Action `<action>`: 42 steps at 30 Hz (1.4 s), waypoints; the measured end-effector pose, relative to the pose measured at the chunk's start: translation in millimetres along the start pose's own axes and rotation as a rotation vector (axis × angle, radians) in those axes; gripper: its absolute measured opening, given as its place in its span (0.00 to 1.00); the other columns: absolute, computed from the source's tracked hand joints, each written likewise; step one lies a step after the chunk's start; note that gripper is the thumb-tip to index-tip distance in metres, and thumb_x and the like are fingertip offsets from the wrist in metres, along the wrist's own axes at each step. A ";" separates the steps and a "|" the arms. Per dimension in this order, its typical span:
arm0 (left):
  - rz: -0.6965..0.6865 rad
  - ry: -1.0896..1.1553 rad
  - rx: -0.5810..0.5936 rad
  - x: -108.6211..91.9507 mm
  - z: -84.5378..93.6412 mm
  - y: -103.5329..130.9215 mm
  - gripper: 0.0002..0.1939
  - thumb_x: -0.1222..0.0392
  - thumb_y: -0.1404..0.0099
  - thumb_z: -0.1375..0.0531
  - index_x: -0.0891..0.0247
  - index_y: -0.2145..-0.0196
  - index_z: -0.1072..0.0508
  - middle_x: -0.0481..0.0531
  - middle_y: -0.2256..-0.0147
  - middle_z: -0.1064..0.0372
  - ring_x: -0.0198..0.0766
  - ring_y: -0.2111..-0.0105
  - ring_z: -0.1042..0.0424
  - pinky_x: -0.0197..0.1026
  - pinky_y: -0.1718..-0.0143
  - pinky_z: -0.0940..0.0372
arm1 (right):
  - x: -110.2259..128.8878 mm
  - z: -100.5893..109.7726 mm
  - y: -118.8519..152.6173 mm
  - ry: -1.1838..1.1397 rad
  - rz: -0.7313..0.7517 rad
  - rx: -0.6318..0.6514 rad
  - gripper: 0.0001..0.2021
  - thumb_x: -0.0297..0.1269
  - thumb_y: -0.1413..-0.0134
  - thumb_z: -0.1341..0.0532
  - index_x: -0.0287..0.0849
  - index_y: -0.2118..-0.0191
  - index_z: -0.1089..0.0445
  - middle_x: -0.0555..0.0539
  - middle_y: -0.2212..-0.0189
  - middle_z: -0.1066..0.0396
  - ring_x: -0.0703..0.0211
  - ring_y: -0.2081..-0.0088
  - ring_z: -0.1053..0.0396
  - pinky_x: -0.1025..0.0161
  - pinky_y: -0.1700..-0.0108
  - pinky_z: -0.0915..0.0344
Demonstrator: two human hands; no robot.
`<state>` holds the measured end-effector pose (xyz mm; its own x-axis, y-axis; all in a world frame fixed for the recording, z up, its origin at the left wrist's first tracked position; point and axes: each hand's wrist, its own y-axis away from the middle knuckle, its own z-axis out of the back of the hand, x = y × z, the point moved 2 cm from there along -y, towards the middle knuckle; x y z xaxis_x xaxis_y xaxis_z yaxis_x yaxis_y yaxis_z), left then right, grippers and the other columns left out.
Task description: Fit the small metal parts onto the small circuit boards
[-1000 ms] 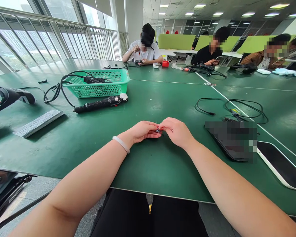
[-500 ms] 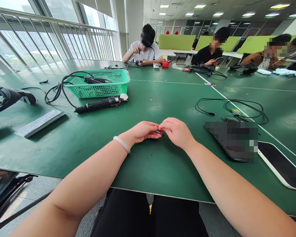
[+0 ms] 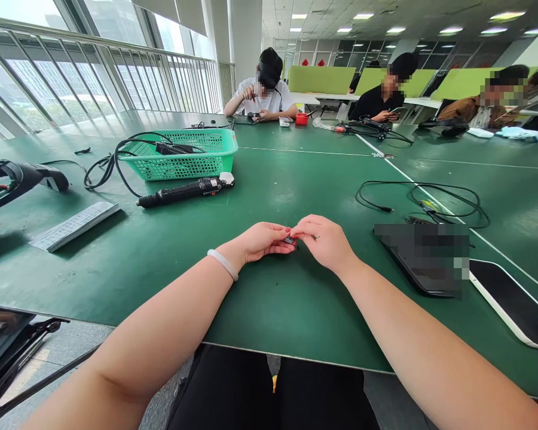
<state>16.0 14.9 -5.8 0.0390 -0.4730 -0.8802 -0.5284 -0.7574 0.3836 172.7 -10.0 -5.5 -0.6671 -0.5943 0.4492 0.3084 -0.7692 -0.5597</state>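
Observation:
My left hand (image 3: 265,240) is closed on a small dark grey piece (image 3: 289,240), whose end shows at the fingertips; it is too small to name. Touching that piece from the other side, my right hand (image 3: 320,239) is pinched, and its fingertips meet those of the left. Whatever else the right fingers pinch is hidden. Both hands are just over the green tabletop (image 3: 251,310), close to its front edge. A tiny dark speck lies under the fingertips.
Left of my hands lie a black electric screwdriver (image 3: 183,191), a green basket (image 3: 188,164) with a cable, and a white box-like strip (image 3: 76,227). On the right are a black cable (image 3: 430,185), a blurred black item (image 3: 412,263) and a phone (image 3: 511,298). Several people sit beyond.
Both hands hold nearly the same pose at the same spot, with the small piece still between them. The whole view has shifted slightly downward.

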 end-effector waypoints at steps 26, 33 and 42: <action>-0.079 0.044 -0.056 -0.5 5.2 -3.9 0.06 0.68 0.37 0.43 0.70 0.64 0.27 0.53 0.71 0.28 0.28 0.74 0.28 0.33 0.64 0.31 | 1.4 3.2 -2.0 -0.011 -0.119 -0.058 0.10 0.31 0.43 0.48 0.45 0.68 0.30 0.46 0.66 0.30 0.59 0.65 0.34 0.60 0.62 0.37; -0.196 0.174 -0.261 -5.0 20.7 -9.2 0.05 0.70 0.37 0.44 0.70 0.64 0.29 0.55 0.69 0.27 0.29 0.71 0.27 0.35 0.59 0.30 | -8.1 -5.9 1.5 0.101 -0.236 0.186 0.05 0.36 0.50 0.40 0.46 0.70 0.26 0.48 0.69 0.29 0.59 0.68 0.34 0.61 0.68 0.38; -0.156 0.149 -0.258 -0.9 15.2 -8.7 0.06 0.71 0.37 0.46 0.72 0.63 0.30 0.58 0.67 0.27 0.33 0.70 0.25 0.37 0.59 0.29 | -15.2 -3.5 4.2 0.143 -0.423 0.311 0.06 0.32 0.52 0.39 0.47 0.76 0.27 0.51 0.72 0.28 0.62 0.73 0.35 0.63 0.72 0.40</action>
<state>7.6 28.8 -12.5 0.2362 -0.3890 -0.8904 -0.2747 -0.9057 0.3228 181.7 -3.4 -17.2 -0.8554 -0.1970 0.4790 0.1649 -0.9803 -0.1088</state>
